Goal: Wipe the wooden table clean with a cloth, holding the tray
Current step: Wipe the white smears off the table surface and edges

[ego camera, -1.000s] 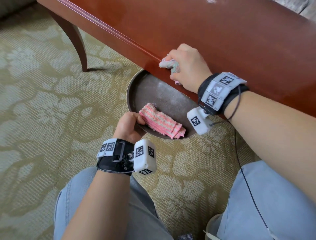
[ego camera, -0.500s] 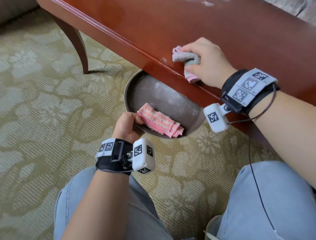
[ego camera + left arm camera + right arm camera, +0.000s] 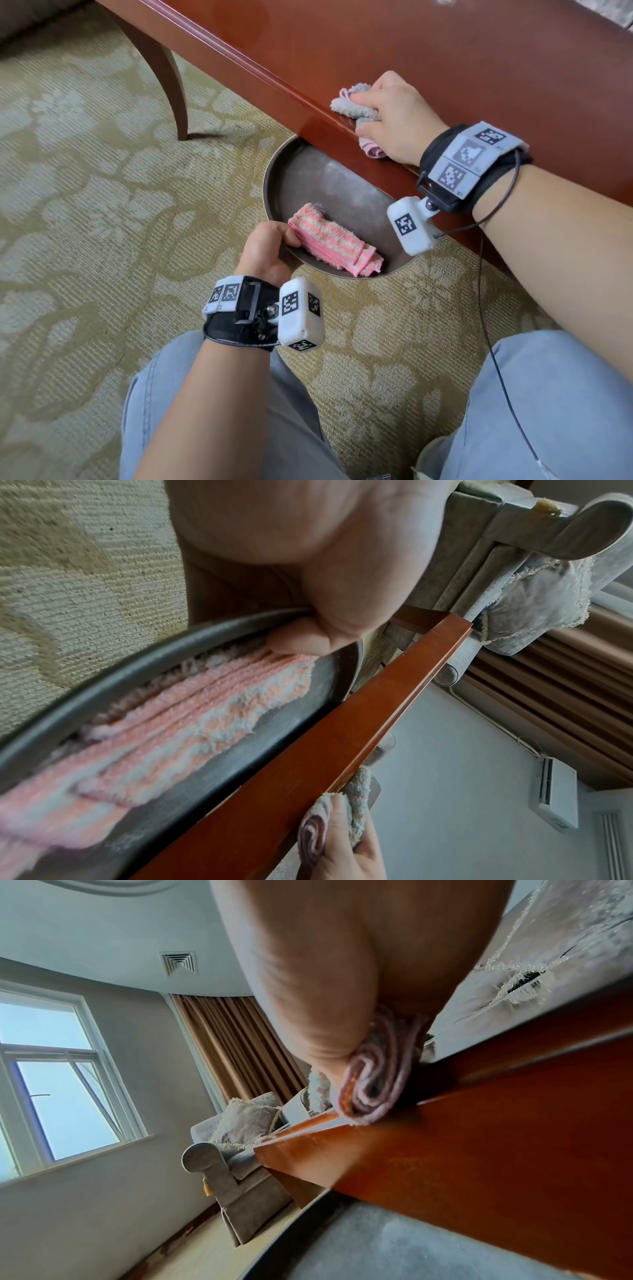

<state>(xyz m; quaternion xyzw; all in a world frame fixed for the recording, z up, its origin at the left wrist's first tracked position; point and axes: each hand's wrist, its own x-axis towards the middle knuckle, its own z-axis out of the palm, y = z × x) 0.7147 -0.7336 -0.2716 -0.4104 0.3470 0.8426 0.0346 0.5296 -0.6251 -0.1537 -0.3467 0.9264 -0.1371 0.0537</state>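
Observation:
A reddish wooden table fills the top of the head view. My right hand grips a bunched grey and pink cloth and presses it on the tabletop just inside the near edge; its rolled end shows in the right wrist view. My left hand grips the near rim of a round dark metal tray, thumb over the rim. The tray sits half under the table edge, below the cloth. A folded pink striped towel lies in the tray.
A patterned beige carpet covers the floor. A curved table leg stands at the upper left. My knees in blue jeans are at the bottom. A grey armchair with a cushion stands beyond the table, near curtains and a window.
My right hand carried the cloth from the table's edge up onto the top and to the right, then back toward the near edge. The left hand keeps its grip on the tray.

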